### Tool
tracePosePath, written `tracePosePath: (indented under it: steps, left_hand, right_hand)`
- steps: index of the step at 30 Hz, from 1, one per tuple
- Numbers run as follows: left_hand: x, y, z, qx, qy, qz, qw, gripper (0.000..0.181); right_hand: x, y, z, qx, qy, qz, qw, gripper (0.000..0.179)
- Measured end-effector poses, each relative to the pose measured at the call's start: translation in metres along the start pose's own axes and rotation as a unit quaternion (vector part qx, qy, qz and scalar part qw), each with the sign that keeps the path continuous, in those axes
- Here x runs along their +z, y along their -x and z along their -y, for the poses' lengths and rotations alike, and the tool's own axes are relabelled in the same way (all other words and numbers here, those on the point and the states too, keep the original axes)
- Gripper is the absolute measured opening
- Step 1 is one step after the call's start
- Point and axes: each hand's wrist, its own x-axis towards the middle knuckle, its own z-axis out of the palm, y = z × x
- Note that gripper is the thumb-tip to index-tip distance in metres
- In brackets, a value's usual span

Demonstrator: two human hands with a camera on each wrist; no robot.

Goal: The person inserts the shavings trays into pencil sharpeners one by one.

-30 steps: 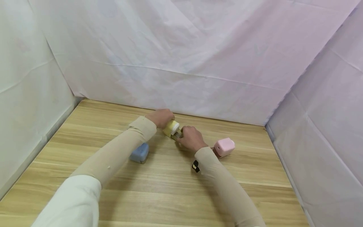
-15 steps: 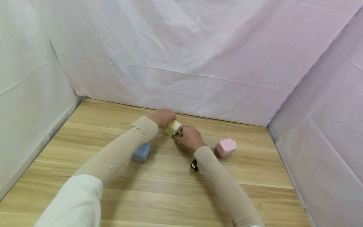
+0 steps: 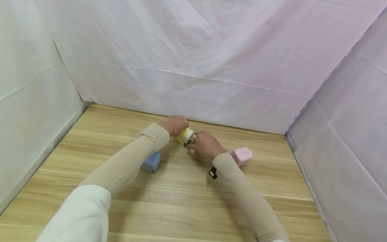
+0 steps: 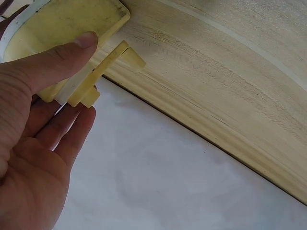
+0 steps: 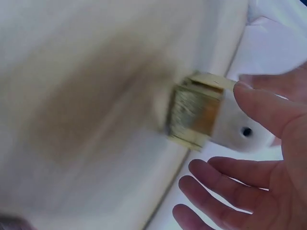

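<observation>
My left hand grips a yellow and white pencil sharpener near the back of the table. In the left wrist view its thumb lies across the yellow body, beside a yellow crank handle. My right hand is just right of the sharpener. The right wrist view shows its fingers spread and its thumb overlapping the white front, which has a dark round hole. Whether the thumb touches is unclear. A see-through boxy compartment adjoins that front.
A blue block-shaped object stands nearer, partly behind the left sleeve. The pink one, with a small hole, stands right of the right wrist. A small black piece shows beside the right cuff. White cloth walls border the wooden table.
My right hand has shifted slightly back and right from the sharpener, its fingers now more spread. My left hand keeps its grip, nearly still.
</observation>
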Motion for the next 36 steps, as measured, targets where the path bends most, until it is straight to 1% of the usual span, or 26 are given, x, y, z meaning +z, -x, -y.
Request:
tracePosePath:
  steps: [3,5,9,13,15,18,21,24,26,29,36]
  left_hand:
    - [0.000,0.000,0.000,0.001,0.000,-0.001,1.0000,0.028]
    - [0.000,0.000,0.000,0.000,0.001,0.000,1.0000,0.028]
    - [0.000,-0.001,0.001,0.000,0.002,-0.001,1.0000,0.027]
    - [0.001,-0.001,0.001,0.001,0.006,-0.004,1.0000,0.027]
    - [0.001,-0.001,0.001,0.001,0.009,-0.006,0.9999,0.026]
    - [0.001,-0.001,0.000,0.000,0.010,-0.008,0.9999,0.027]
    - [0.002,-0.001,0.000,0.001,0.008,-0.012,0.9999,0.028]
    - [0.003,-0.002,0.000,0.004,0.005,-0.015,0.9999,0.030]
    - [0.003,-0.002,0.000,0.006,0.001,-0.015,0.9999,0.031]
    - [0.002,-0.002,-0.001,0.008,-0.002,-0.016,0.9998,0.030]
    - [0.000,-0.001,-0.004,0.006,0.000,-0.012,0.9999,0.029]
  right_hand:
    - [-0.012,0.004,0.000,-0.005,0.009,-0.005,0.9999,0.061]
    - [-0.020,0.005,-0.002,-0.013,0.015,-0.010,0.9998,0.061]
    - [-0.032,0.007,-0.005,-0.036,0.024,-0.011,0.9990,0.047]
    - [-0.036,0.008,-0.011,-0.069,0.035,0.004,0.9970,0.030]
    - [-0.034,0.009,-0.014,-0.088,0.045,0.015,0.9949,0.024]
    - [-0.028,0.009,-0.018,-0.106,0.058,0.036,0.9920,0.021]
    - [-0.018,0.010,-0.021,-0.103,0.052,0.059,0.9916,0.022]
    - [-0.007,0.010,-0.021,-0.101,0.037,0.070,0.9918,0.025]
    - [-0.001,0.010,-0.021,-0.104,0.032,0.070,0.9916,0.026]
    - [0.005,0.009,-0.020,-0.116,0.037,0.064,0.9904,0.025]
    - [0.008,0.008,-0.018,-0.126,0.051,0.056,0.9891,0.024]
